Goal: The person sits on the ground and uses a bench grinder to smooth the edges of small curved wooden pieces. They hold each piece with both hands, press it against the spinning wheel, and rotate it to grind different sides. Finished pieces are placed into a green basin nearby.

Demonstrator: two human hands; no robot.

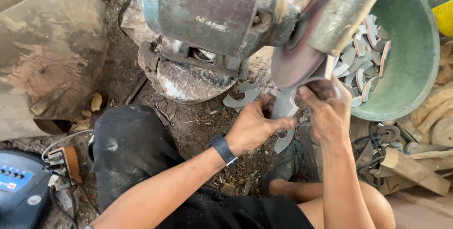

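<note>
Both hands grip one curved grey metal blade blank [284, 105]. My left hand [257, 126] holds its lower part, and a dark watch sits on that wrist. My right hand [328, 111] pinches the upper end. The blank's top presses against the round grinding wheel [293, 63] of a rusty bench grinder [214, 9]. The lower tip of the blank sticks out below my left hand.
A green bowl [410, 59] at the right holds several curved blanks. More blanks [243, 94] lie on the dirt under the grinder. A blue device with wires [19, 186] sits at lower left, a stone block [47, 49] at upper left, wood scraps [415, 163] at right.
</note>
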